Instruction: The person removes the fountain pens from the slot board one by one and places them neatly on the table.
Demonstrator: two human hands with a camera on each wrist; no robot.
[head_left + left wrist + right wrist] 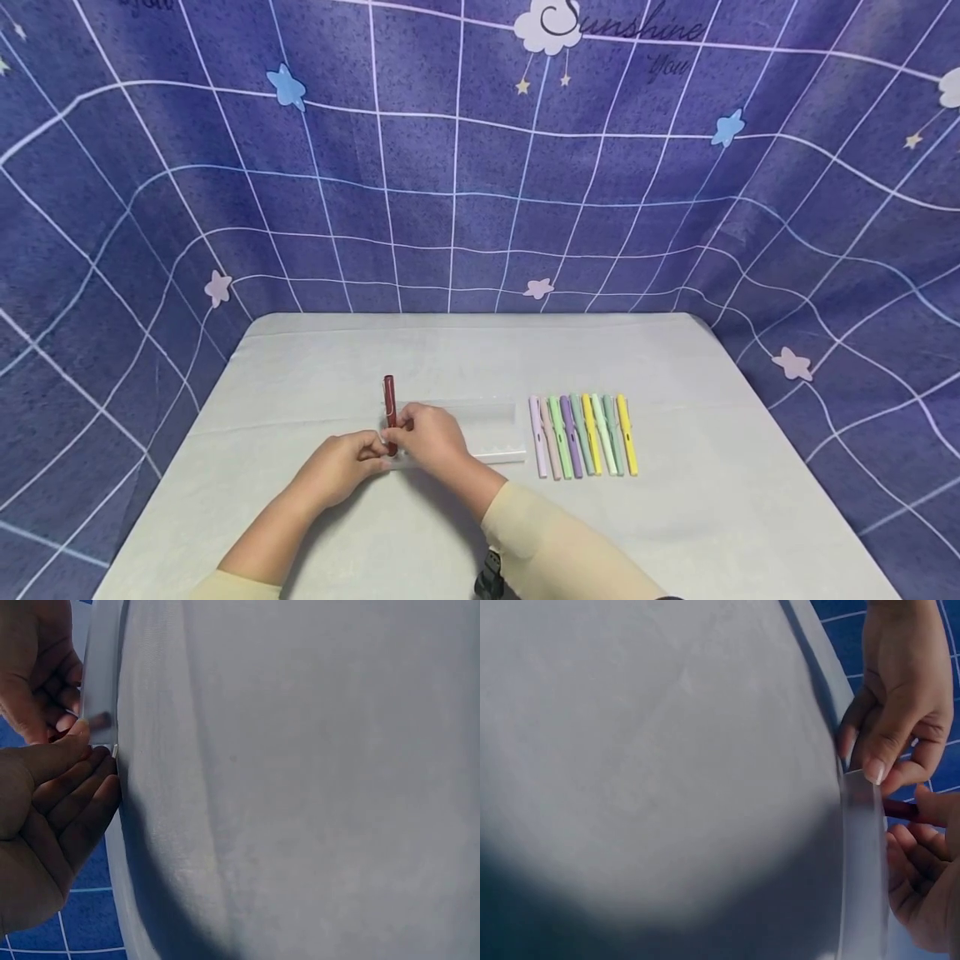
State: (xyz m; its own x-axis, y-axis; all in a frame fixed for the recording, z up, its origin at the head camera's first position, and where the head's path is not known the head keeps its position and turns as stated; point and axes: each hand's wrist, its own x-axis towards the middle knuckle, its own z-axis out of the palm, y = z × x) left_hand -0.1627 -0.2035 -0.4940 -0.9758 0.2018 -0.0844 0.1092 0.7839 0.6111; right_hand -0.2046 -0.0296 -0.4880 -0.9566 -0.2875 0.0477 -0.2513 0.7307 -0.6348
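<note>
A dark red pen [389, 396] with a clip stands nearly upright over the left end of a clear plastic box [498, 457]. My right hand [433, 435] pinches the pen low on its barrel, between thumb and fingers. At the box's near left corner, my left hand [341, 468] grips the end wall, its thumb on the top edge. From the right wrist view, the pen [901, 809] sticks out past the box [862, 877], and its lower part shows blurred through the wall. In the left wrist view both hands meet at the box's end.
Right of the box lies a row of several pastel pens, with a lilac pen [537, 433] at its left and a yellow pen [628, 435] at its right. A pale cloth covers the table [712, 517]. Blue grid-patterned curtains [480, 167] surround its back and sides.
</note>
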